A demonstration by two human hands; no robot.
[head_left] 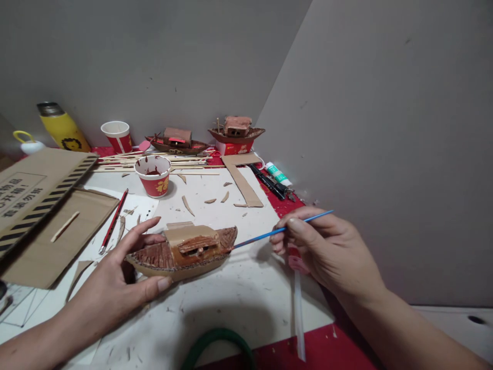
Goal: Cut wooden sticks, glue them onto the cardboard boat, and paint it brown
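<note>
Left hand [115,280] half-curled, thumb and fingers gripping the brown-painted cardboard boat model [185,252] low over the white-covered bench [239,298], right hand [327,252] pinched shut around a thin blue paintbrush [277,231] tipped against the boat's end, red paper paint cup [154,177] behind.

Left hand [115,277] grips cardboard boat [181,252]; right hand [327,252] touches brush [281,229] to bow.
</note>
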